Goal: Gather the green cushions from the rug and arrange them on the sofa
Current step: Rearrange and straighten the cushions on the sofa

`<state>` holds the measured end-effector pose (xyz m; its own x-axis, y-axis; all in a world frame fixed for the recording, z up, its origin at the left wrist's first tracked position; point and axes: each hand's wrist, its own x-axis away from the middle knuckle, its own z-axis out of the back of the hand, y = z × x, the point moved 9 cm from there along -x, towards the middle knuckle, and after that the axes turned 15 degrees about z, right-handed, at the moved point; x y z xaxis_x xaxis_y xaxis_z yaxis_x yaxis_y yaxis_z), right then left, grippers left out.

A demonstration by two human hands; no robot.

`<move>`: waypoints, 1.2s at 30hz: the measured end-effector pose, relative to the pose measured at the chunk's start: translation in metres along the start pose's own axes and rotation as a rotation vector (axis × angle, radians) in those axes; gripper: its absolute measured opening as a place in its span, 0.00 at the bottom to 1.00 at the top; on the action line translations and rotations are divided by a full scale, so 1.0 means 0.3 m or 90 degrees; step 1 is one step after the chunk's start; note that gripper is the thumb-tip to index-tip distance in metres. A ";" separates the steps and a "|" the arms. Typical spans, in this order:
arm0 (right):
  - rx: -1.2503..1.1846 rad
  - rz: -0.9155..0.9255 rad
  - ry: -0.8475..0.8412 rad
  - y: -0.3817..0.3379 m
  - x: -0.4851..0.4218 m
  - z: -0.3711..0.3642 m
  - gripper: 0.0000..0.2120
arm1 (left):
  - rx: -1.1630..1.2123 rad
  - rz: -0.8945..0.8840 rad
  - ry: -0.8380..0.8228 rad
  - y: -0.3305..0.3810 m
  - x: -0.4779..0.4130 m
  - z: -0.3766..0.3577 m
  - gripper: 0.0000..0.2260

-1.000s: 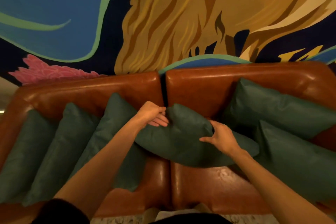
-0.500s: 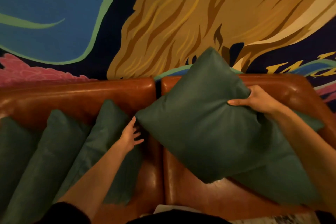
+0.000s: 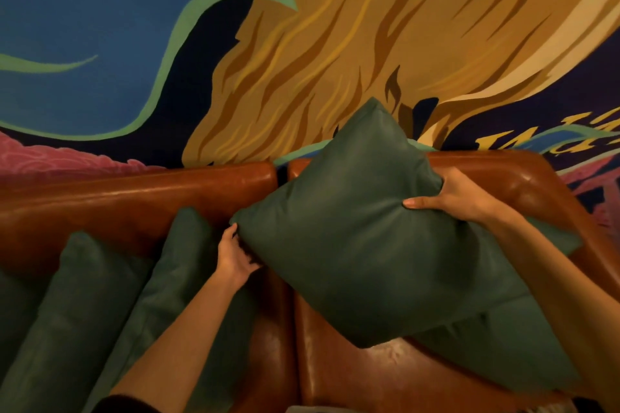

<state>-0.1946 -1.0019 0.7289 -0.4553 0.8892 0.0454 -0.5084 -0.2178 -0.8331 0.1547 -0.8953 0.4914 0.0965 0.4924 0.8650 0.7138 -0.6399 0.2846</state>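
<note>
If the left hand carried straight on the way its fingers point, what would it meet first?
The left hand already touches the held green cushion at its left corner; past that, probably the sofa backrest, though depth is unclear.

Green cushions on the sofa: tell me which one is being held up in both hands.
The big cushion turned corner-up over the sofa's middle seam, pinched by the left hand and right hand. The others lean against the backrest, untouched.

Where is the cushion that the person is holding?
The held cushion is mid-frame, tipped on a corner over the sofa's right half, between both hands, overlapping another cushion.
</note>
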 end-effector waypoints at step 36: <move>-0.379 -0.198 0.272 0.211 0.000 -0.030 0.14 | -0.128 0.042 0.003 -0.293 0.034 -0.052 0.26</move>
<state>-0.2203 -1.0120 0.6711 0.0245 0.9775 0.2097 -0.0347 0.2105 -0.9770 0.0823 -0.8433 0.4818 0.1349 0.4430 0.8863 0.5530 -0.7759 0.3036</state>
